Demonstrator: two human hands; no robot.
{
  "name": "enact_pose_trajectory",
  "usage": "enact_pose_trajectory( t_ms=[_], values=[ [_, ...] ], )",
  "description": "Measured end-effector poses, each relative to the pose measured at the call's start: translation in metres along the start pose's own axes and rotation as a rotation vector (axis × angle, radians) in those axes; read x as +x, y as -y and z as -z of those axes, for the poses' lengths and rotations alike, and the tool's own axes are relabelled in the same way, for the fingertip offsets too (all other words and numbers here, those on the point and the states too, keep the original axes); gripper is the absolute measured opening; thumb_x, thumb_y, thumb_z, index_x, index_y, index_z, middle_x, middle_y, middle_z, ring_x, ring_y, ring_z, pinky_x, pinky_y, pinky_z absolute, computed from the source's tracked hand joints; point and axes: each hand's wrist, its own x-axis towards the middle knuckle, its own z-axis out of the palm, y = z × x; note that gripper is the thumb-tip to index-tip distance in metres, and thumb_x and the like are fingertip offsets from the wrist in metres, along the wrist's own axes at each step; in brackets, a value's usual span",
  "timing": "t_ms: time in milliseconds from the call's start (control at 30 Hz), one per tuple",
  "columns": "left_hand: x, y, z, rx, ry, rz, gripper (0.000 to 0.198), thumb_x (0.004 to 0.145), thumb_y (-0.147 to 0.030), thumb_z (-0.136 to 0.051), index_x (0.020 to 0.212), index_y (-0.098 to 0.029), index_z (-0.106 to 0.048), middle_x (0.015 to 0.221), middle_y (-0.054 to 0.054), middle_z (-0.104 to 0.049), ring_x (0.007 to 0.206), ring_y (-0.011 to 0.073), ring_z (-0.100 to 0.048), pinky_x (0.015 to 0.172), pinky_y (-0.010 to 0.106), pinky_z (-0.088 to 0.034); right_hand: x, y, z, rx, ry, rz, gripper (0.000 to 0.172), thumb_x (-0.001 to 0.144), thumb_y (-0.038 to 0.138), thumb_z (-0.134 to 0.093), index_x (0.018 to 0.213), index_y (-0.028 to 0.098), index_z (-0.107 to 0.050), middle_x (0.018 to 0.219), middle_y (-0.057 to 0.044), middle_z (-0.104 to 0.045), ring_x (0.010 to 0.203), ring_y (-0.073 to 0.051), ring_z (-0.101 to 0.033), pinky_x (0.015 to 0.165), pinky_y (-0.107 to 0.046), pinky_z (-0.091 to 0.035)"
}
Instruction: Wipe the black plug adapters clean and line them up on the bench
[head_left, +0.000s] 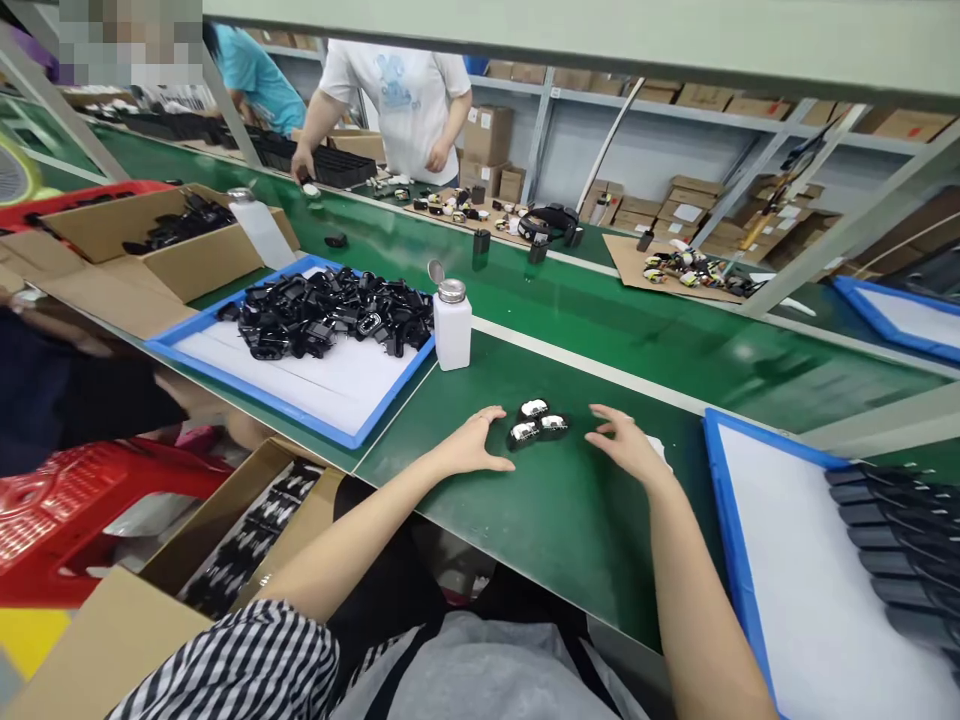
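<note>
Three small black parts with white tops (538,424) stand bunched together on the green bench top (540,520). Just left of them is my left hand (480,442), thumb and fingers apart, holding nothing. To their right my right hand (627,442) is also open, fingers spread and curved toward the parts, apart from them. A small white piece (658,450) lies partly hidden behind my right wrist. Beyond my left hand, a white bottle (453,328) with a metal top and raised lid stands upright.
Left, a blue-rimmed tray (352,438) bears a heap of black plastic parts (330,310). On the right another blue-rimmed tray (724,500) holds black pieces in rows. A green conveyor belt (600,325) runs behind. Across it stands a person in a white shirt (397,100). An open carton (240,530) sits below left.
</note>
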Motion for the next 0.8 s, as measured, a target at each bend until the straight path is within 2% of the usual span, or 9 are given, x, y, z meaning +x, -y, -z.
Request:
enact_pose_trajectory(
  t_ms=[67,133,233,300,367,500,600,700,800],
  values=[
    [0.0,-0.001,-0.002,-0.021,0.006,0.008,0.082,0.052,-0.039,-0.062,0.12,-0.014,-0.025,0.126,0.009,-0.029,0.116,0.0185,-0.027,0.096,0.028,-0.023,-0.006,-0.01,0.002,-0.192,-0.164,-0.194,0.051,0.07,0.032,-0.044,0.115,0.009,-0.036,0.115,-0.019,-0.039,0.106,-0.031,-0.036,0.083,-0.045,-0.031],
    [0.006,-0.004,-0.007,-0.047,-0.023,-0.003,0.091,0.05,-0.041,-0.062,0.123,-0.012,-0.016,0.128,0.01,-0.025,0.117,0.0185,-0.025,0.096,0.028,-0.023,-0.015,-0.02,-0.002,-0.289,-0.175,-0.313,0.06,0.071,0.039,-0.043,0.119,0.006,-0.03,0.123,-0.021,-0.029,0.114,-0.035,-0.02,0.085,-0.052,-0.024],
    [0.019,-0.013,-0.015,-0.029,-0.101,-0.004,0.099,0.048,-0.044,-0.063,0.124,-0.009,-0.01,0.13,0.012,-0.019,0.119,0.0192,-0.02,0.097,0.028,-0.022,-0.03,-0.033,-0.012,-0.314,-0.135,-0.266,0.068,0.069,0.043,-0.045,0.122,0.006,-0.025,0.127,-0.019,-0.024,0.117,-0.034,-0.01,0.088,-0.052,-0.019],
    [0.027,-0.023,-0.02,0.035,-0.145,0.021,0.096,0.049,-0.045,-0.062,0.123,-0.009,-0.014,0.13,0.012,-0.019,0.119,0.02,-0.018,0.097,0.028,-0.022,-0.037,-0.037,-0.015,-0.313,-0.164,-0.208,0.057,0.073,0.038,-0.04,0.119,0.007,-0.032,0.124,-0.017,-0.03,0.117,-0.031,-0.014,0.089,-0.047,-0.022],
    [0.033,-0.034,-0.025,0.12,-0.183,0.058,0.091,0.049,-0.045,-0.062,0.122,-0.011,-0.019,0.13,0.012,-0.021,0.119,0.0217,-0.018,0.096,0.031,-0.021,-0.041,-0.037,-0.014,-0.279,-0.206,-0.196,0.044,0.077,0.032,-0.031,0.113,0.009,-0.041,0.118,-0.015,-0.04,0.114,-0.028,-0.026,0.088,-0.042,-0.027],
    [0.037,-0.047,-0.03,0.218,-0.246,0.139,0.091,0.048,-0.043,-0.064,0.122,-0.013,-0.019,0.129,0.012,-0.024,0.118,0.0245,-0.021,0.094,0.036,-0.024,-0.031,-0.016,-0.012,-0.062,-0.397,-0.245,0.043,0.08,0.03,-0.022,0.111,0.012,-0.044,0.106,-0.013,-0.051,0.098,-0.025,-0.047,0.081,-0.037,-0.035],
    [0.037,-0.045,-0.033,0.141,-0.283,0.198,0.096,0.047,-0.042,-0.065,0.123,-0.011,-0.015,0.126,0.013,-0.029,0.115,0.0223,-0.028,0.091,0.031,-0.029,-0.015,0.012,-0.026,0.097,-0.507,-0.12,0.043,0.08,0.031,-0.021,0.111,0.013,-0.044,0.109,-0.009,-0.05,0.099,-0.021,-0.046,0.084,-0.032,-0.034],
    [0.039,-0.04,-0.037,0.054,-0.304,0.211,0.09,0.048,-0.038,-0.064,0.121,-0.012,-0.019,0.122,0.011,-0.036,0.11,0.0208,-0.037,0.088,0.028,-0.033,0.0,0.036,-0.047,0.129,-0.439,0.039,0.042,0.08,0.031,-0.021,0.109,0.014,-0.046,0.109,-0.008,-0.05,0.1,-0.018,-0.045,0.083,-0.031,-0.035],
    [0.043,-0.039,-0.04,0.015,-0.298,0.167,0.07,0.058,-0.03,-0.058,0.118,-0.013,-0.027,0.114,0.01,-0.046,0.1,0.0206,-0.046,0.081,0.027,-0.038,0.008,0.048,-0.064,0.049,-0.381,0.204,0.039,0.079,0.026,-0.022,0.103,0.013,-0.05,0.108,-0.009,-0.051,0.106,-0.019,-0.039,0.087,-0.036,-0.031]
  ],
)
